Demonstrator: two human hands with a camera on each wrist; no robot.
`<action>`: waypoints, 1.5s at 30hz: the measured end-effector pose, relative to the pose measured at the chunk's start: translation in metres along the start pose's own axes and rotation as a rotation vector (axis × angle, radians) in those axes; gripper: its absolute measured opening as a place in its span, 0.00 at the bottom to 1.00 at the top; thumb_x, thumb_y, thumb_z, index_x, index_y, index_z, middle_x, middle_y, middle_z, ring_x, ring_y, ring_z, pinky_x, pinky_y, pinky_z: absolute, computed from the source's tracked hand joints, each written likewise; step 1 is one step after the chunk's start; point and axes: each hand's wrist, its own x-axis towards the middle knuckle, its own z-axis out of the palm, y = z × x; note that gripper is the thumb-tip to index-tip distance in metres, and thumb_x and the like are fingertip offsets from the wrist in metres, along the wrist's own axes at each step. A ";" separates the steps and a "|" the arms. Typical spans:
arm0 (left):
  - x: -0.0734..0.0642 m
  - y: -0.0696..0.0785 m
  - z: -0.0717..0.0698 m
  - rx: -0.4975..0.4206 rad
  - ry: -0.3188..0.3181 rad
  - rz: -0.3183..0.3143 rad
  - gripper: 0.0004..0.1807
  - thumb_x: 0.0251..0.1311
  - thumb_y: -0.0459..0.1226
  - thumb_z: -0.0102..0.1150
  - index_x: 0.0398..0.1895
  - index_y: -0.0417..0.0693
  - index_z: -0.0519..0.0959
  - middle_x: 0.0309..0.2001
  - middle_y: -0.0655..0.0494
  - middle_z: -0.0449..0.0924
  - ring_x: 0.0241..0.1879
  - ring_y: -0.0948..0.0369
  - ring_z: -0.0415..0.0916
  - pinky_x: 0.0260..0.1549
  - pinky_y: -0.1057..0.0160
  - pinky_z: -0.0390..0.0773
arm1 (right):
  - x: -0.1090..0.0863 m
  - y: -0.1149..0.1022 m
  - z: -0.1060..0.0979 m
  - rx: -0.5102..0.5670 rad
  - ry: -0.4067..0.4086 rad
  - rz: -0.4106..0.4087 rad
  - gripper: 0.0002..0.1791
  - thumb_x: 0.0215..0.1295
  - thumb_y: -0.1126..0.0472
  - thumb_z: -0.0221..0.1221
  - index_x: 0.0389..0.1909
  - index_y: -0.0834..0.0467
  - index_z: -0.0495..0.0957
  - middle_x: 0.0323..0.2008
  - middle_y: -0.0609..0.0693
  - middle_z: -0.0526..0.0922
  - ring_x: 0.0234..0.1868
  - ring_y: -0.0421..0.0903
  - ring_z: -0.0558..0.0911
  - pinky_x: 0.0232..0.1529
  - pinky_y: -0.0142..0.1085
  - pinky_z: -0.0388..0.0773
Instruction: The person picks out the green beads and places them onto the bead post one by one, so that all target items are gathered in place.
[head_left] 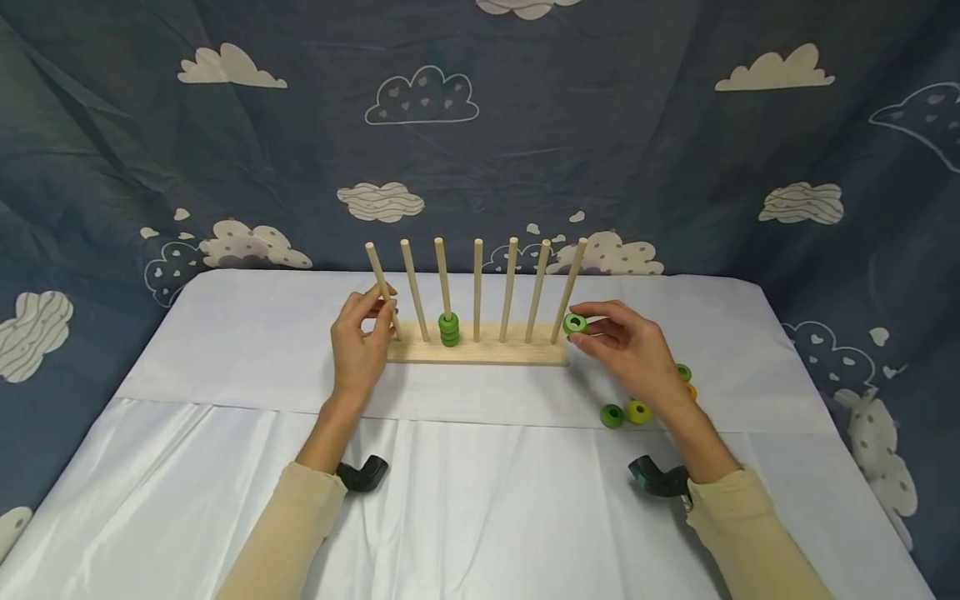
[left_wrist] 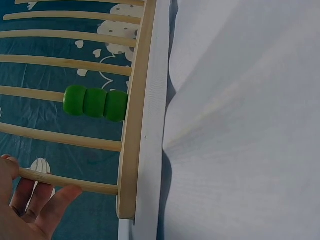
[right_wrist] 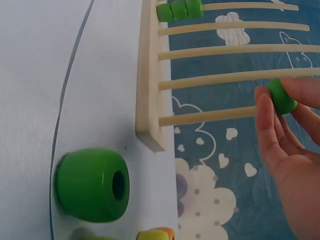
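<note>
A wooden peg rack (head_left: pixel 480 356) with several upright pegs stands on the white-covered table. Three green beads (head_left: pixel 449 331) are stacked at the bottom of its third peg from the left. My left hand (head_left: pixel 362 342) holds the leftmost peg (left_wrist: pixel 95 186) between thumb and fingers. Beside the rack's right end, my right hand (head_left: pixel 633 346) pinches a green bead (right_wrist: pixel 281 97) between thumb and fingertips. In the head view the bead's hole faces the camera. This bead is near the rightmost peg (head_left: pixel 572 279); whether they touch, I cannot tell.
Loose beads lie right of the rack: a green bead (head_left: pixel 611 417), a yellow bead (head_left: pixel 638 412), another green bead (head_left: pixel 683 372) and an orange bead (head_left: pixel 692 390) partly behind the right wrist. Black curved wrist devices (head_left: pixel 660 478) sit at both wrists. A cloud-patterned cloth (head_left: pixel 600 150) hangs behind the table.
</note>
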 end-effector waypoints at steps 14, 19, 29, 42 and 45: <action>-0.002 -0.002 0.000 0.003 0.004 0.006 0.09 0.70 0.31 0.63 0.50 0.41 0.87 0.37 0.41 0.78 0.39 0.66 0.79 0.30 0.66 0.92 | 0.003 -0.004 0.011 0.022 -0.003 -0.043 0.22 0.65 0.70 0.69 0.60 0.60 0.82 0.53 0.58 0.82 0.45 0.32 0.84 0.49 0.19 0.86; -0.001 -0.002 0.000 0.008 0.011 0.016 0.09 0.70 0.31 0.63 0.50 0.42 0.87 0.36 0.41 0.78 0.38 0.66 0.80 0.29 0.66 0.92 | 0.005 -0.005 0.015 0.021 0.004 -0.065 0.23 0.66 0.71 0.68 0.62 0.61 0.80 0.57 0.59 0.82 0.44 0.32 0.83 0.50 0.18 0.84; 0.000 0.000 -0.001 0.010 0.007 0.030 0.09 0.70 0.31 0.63 0.50 0.40 0.87 0.37 0.40 0.78 0.39 0.67 0.80 0.30 0.63 0.93 | 0.012 -0.011 0.020 0.039 0.057 -0.066 0.21 0.66 0.71 0.68 0.60 0.65 0.79 0.55 0.59 0.82 0.43 0.30 0.83 0.44 0.18 0.84; 0.000 -0.001 0.000 0.013 0.006 0.024 0.09 0.71 0.32 0.63 0.50 0.41 0.87 0.37 0.40 0.78 0.39 0.67 0.80 0.29 0.67 0.92 | 0.017 -0.021 0.027 0.027 0.076 -0.093 0.21 0.67 0.68 0.68 0.61 0.62 0.81 0.52 0.59 0.78 0.45 0.32 0.83 0.45 0.17 0.83; 0.000 -0.001 0.001 0.019 0.003 0.030 0.09 0.71 0.32 0.63 0.50 0.40 0.87 0.37 0.40 0.78 0.39 0.65 0.80 0.29 0.64 0.93 | 0.019 -0.024 0.027 0.022 0.079 -0.096 0.21 0.68 0.67 0.68 0.61 0.61 0.81 0.51 0.55 0.79 0.45 0.33 0.83 0.44 0.17 0.83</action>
